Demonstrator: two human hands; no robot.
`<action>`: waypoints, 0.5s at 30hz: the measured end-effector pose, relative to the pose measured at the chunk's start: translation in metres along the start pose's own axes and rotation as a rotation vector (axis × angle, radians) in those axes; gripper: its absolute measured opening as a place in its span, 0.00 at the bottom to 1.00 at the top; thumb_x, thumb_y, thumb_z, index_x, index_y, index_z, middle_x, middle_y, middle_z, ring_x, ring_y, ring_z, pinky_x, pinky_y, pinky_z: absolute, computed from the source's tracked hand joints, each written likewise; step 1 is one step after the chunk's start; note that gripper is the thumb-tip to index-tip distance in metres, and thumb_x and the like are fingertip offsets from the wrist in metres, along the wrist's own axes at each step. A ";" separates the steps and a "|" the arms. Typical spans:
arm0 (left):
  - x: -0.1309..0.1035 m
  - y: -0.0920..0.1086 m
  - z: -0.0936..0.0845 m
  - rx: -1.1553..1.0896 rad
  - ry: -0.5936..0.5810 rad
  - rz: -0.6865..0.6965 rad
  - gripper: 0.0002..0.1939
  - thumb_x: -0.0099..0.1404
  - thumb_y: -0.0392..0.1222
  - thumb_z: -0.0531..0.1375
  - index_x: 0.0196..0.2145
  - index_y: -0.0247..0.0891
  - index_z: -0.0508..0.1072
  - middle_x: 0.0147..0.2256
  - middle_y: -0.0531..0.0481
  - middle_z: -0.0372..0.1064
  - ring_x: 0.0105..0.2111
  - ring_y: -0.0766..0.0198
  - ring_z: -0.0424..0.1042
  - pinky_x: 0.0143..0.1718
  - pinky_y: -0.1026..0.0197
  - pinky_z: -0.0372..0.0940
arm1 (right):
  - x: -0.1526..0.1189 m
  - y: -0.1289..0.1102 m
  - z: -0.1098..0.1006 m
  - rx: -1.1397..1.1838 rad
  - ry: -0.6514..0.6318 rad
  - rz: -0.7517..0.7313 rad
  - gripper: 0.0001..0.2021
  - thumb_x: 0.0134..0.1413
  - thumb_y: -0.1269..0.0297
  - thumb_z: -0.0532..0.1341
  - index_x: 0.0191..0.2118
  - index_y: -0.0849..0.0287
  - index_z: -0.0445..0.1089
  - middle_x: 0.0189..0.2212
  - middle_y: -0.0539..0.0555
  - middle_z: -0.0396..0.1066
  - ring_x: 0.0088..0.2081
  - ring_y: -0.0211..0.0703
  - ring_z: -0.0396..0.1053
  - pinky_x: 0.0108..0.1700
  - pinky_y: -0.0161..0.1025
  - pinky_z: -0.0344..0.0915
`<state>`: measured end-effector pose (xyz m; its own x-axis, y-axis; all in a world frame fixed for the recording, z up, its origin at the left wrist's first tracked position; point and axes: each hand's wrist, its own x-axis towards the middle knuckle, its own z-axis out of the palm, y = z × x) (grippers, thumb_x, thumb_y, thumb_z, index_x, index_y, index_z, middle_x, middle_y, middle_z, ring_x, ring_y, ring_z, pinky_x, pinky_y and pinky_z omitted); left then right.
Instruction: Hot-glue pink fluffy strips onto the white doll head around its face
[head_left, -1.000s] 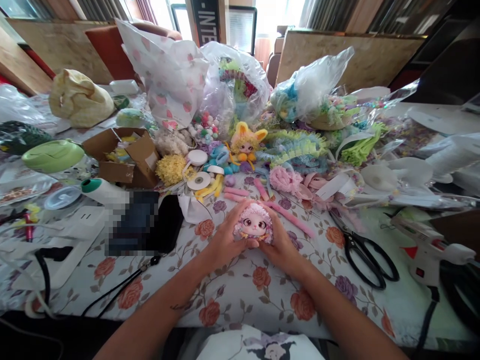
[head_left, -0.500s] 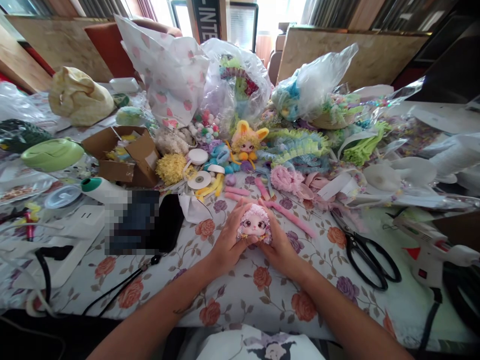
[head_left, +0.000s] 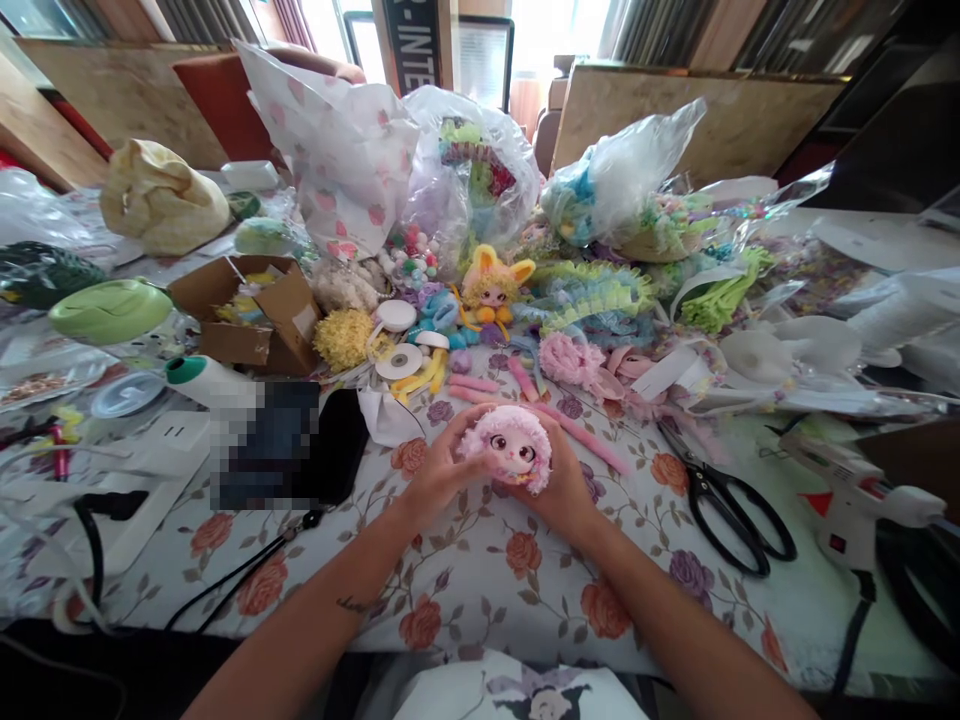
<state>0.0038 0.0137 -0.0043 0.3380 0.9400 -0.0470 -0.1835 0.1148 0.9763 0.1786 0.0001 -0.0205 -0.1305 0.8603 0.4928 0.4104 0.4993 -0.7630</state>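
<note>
Between my two hands I hold a doll head [head_left: 513,448] with curly pink hair and a painted face turned up toward me. My left hand [head_left: 444,470] grips its left side, the thumb lying against the cheek. My right hand [head_left: 564,490] wraps the right side and underside, its fingers partly hidden behind the head. Just beyond my hands, pink fuzzy stems [head_left: 585,440] lie on the flowered tablecloth [head_left: 420,622]. Farther back sits a finished-looking doll [head_left: 492,285] with yellow bunny ears.
Black-handled scissors [head_left: 731,510] and a glue gun [head_left: 847,490] lie at right. To the left are a dark phone-like object [head_left: 341,445], a power strip [head_left: 142,500] and a cardboard box [head_left: 251,315]. Pink yarn [head_left: 571,362], ribbon rolls and plastic bags [head_left: 330,150] crowd the back.
The doll head has tilted and turned slightly in my hands, and more of its pink hair shows. My left fingers have shifted outward and my right hand has moved farther under it.
</note>
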 end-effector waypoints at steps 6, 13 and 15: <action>-0.002 0.007 0.000 -0.153 0.098 0.075 0.09 0.52 0.41 0.68 0.34 0.40 0.80 0.52 0.46 0.67 0.53 0.51 0.65 0.43 0.59 0.66 | -0.006 -0.004 0.003 -0.191 -0.029 -0.169 0.31 0.52 0.58 0.66 0.58 0.54 0.54 0.58 0.66 0.57 0.59 0.58 0.60 0.55 0.55 0.66; 0.001 0.005 0.006 -0.279 0.225 0.019 0.03 0.53 0.40 0.68 0.28 0.39 0.80 0.45 0.47 0.70 0.43 0.59 0.69 0.40 0.60 0.66 | -0.002 -0.009 0.002 -0.153 -0.010 -0.124 0.31 0.49 0.54 0.67 0.57 0.55 0.57 0.54 0.66 0.63 0.57 0.58 0.63 0.54 0.55 0.67; 0.001 0.002 0.003 -0.215 0.249 0.059 0.03 0.54 0.40 0.68 0.27 0.39 0.80 0.43 0.48 0.71 0.42 0.60 0.69 0.40 0.61 0.66 | 0.000 -0.011 0.001 -0.095 -0.019 -0.075 0.30 0.47 0.54 0.68 0.55 0.56 0.60 0.53 0.65 0.65 0.56 0.58 0.64 0.54 0.54 0.67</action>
<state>0.0070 0.0134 -0.0020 0.0902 0.9937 -0.0672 -0.3953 0.0977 0.9133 0.1734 -0.0052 -0.0119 -0.1808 0.8229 0.5387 0.4823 0.5515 -0.6806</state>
